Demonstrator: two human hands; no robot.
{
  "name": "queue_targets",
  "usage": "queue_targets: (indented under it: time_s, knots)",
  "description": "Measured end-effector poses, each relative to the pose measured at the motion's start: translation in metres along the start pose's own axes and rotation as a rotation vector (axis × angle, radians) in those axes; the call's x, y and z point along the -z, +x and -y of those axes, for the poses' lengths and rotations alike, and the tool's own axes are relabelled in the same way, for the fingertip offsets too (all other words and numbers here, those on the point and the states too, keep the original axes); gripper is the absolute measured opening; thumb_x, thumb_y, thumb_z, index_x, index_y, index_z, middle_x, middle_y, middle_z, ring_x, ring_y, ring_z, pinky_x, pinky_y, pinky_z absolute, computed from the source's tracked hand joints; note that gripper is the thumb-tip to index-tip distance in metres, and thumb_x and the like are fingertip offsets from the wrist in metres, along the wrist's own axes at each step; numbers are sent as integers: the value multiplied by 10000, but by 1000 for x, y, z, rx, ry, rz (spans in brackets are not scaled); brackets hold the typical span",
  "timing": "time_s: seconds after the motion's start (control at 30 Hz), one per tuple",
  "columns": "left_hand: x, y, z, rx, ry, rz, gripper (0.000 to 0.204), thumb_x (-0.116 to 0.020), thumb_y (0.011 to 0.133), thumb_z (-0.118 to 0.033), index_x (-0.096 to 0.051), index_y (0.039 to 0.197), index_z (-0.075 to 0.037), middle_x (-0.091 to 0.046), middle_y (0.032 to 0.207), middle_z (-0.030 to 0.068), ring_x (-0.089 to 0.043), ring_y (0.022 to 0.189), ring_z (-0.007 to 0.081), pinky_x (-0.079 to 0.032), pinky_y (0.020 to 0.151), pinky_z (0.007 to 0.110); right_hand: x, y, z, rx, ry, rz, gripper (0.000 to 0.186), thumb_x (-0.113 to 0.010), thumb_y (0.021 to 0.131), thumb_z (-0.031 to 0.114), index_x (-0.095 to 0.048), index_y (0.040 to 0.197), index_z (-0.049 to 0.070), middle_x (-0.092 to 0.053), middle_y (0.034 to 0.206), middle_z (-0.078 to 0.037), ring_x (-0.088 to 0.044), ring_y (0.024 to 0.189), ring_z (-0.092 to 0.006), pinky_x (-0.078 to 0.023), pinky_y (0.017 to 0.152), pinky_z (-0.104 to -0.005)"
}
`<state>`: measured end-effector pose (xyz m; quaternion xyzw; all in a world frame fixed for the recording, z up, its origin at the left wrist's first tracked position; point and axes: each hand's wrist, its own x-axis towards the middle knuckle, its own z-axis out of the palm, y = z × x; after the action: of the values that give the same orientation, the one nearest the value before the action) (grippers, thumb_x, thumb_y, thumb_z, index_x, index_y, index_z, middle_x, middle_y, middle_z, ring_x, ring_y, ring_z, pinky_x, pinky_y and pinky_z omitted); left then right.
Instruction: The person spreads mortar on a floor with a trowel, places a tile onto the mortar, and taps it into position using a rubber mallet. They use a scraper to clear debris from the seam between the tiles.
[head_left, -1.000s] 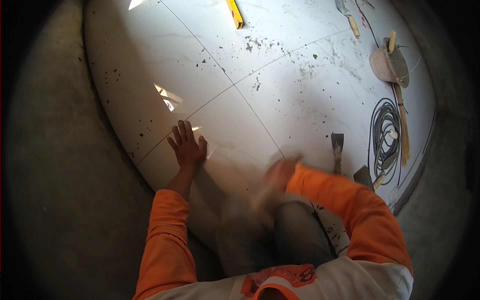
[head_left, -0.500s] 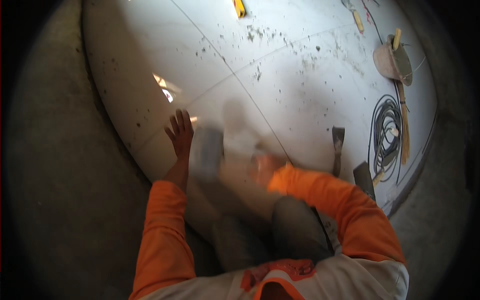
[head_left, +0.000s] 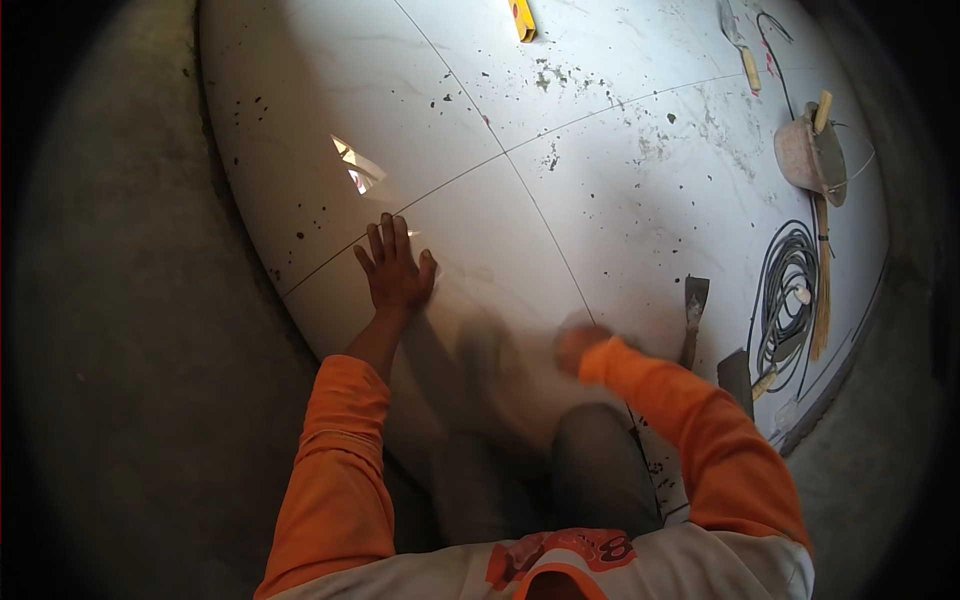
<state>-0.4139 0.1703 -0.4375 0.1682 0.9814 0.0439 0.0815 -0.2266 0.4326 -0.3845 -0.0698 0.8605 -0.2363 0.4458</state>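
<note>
My left hand (head_left: 400,270) lies flat on a large glossy white floor tile (head_left: 460,215), fingers spread, close to a joint line. Smeared by motion, my right hand (head_left: 578,347) is closed above the tile, right of the left hand and in front of my knees. It grips a mallet whose grey head showed half a second ago; now the head is lost in a dark blur left of the fist. To the right of that hand a scraper (head_left: 695,300) with a flat blade lies on the tiles.
A bucket (head_left: 797,155) with a wooden handle sticking out stands at the right, beside a straw broom (head_left: 823,290) and a coiled grey cable (head_left: 780,300). A flat trowel (head_left: 735,378) lies nearer. Farther off are a pointed trowel (head_left: 750,70) and a yellow level (head_left: 523,22). Crumbs of mortar dot the tiles.
The mallet head, blurred beside my left hand before, no longer shows plainly there. My right hand has shifted a little to the right. My left hand stays flat on the tile as the view shifts.
</note>
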Motion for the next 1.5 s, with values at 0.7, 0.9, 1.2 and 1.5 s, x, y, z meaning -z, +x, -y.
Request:
queue_targets:
  time_s: [0.7,0.9,1.2,1.5]
  knots:
    - [1,59,-64,48,-84,-47,736,-426,905,-408,-200,1487,-16,-172,1564,176,-74,1448,407,-17,1142,587,46,-12,-164,-995,301,-920,715,-506,828,696,-656,908,2,-673,857,-215,-656,833,-410,-512,731,-471]
    - [-5,114,-137,-168,-129,-84,741,-389,928,-444,-205,1479,15,-185,1555,200,-109,1442,408,-33,1146,583,65,5,-160,-1121,242,-1027,643,-487,849,672,-635,882,47,-674,806,-182,-660,779,-404,-518,690,-489]
    - [-28,53,-224,-423,-230,-31,740,-400,932,-425,-218,1460,59,-188,1542,241,-137,1440,399,-88,1154,564,64,1,-160,-1126,202,-994,580,-510,863,603,-624,878,34,-671,793,-196,-660,765,-411,-519,677,-505]
    - [-10,124,-152,-459,-91,-56,733,-458,918,-471,-231,1499,-87,-203,1565,143,-163,1449,330,-98,1161,555,62,5,-157,-1080,144,-1044,573,-510,879,583,-643,879,25,-661,754,-223,-649,718,-432,-519,641,-489]
